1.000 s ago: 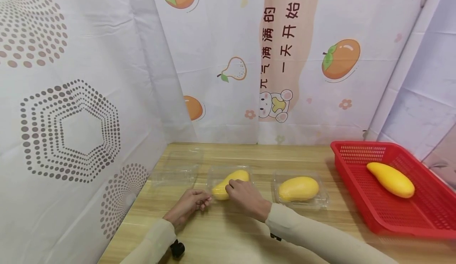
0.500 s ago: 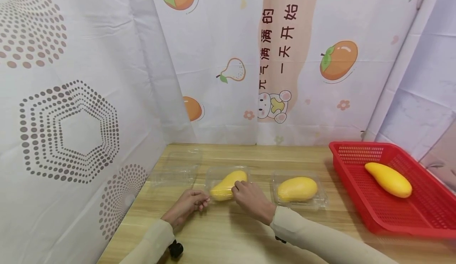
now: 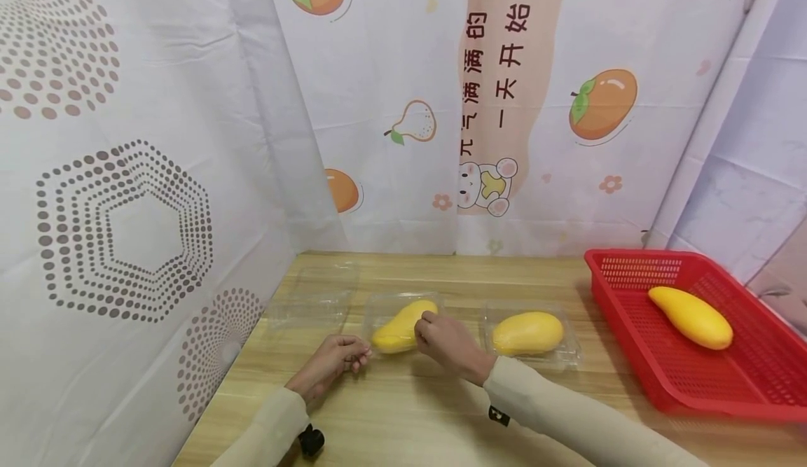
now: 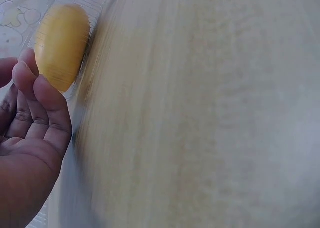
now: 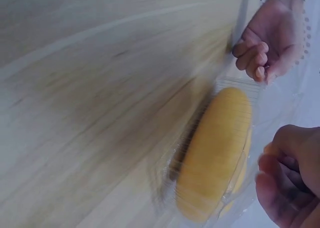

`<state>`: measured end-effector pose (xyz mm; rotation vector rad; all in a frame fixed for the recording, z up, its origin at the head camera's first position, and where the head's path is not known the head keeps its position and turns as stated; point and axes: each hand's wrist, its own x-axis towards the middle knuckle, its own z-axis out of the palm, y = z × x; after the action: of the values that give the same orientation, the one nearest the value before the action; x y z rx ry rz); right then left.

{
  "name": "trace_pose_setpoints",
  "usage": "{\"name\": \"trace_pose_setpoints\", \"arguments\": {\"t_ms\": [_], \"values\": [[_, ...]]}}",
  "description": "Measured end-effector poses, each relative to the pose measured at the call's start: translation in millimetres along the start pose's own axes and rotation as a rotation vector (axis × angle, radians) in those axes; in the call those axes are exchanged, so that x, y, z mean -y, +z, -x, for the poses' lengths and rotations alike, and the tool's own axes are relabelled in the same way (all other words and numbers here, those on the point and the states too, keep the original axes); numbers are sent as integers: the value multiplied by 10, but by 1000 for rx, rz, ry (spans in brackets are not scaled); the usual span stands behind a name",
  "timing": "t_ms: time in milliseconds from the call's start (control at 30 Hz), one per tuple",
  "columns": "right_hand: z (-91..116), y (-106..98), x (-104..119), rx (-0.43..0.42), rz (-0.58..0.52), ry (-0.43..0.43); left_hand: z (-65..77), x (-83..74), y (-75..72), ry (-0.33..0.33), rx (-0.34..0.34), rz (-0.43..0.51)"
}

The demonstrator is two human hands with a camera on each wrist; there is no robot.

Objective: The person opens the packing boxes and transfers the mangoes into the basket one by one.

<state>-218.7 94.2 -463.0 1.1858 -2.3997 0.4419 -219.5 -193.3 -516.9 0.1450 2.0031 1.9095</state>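
Observation:
A yellow mango lies in a clear plastic box in the middle of the table. At the box's near left corner my left hand pinches the plastic edge between thumb and fingers; the right wrist view shows this left hand at the box's end. My right hand is over the box's right front part, its fingers curled and overlapping the mango. In the right wrist view my right hand has thumb and fingers drawn together beside the lid, but I cannot tell whether they grip its edge.
To the right, another clear box holds a second mango. An open clear box stands at the left. A red basket at the far right contains one mango. Printed curtains enclose the table's back and sides.
My right hand has slid a little to the right along the middle box, showing more of its mango. The left hand stays at its corner, and the boxes keep their places.

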Motion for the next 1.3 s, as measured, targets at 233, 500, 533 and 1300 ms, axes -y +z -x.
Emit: {"name": "trace_pose_setpoints", "arguments": {"t_ms": [233,500,533,1300], "values": [[-35,-45,-41,44,-78,21,1,4,-5,-1,-13,8],[-96,-120,-58,69,-139,47,8,-4,9,8,-17,11],[-114,-138,-62,66,-147,53,8,-4,10,8,-18,12],[-230,-381,-253,-121,30,57,7,-26,14,-18,-66,3]]}}
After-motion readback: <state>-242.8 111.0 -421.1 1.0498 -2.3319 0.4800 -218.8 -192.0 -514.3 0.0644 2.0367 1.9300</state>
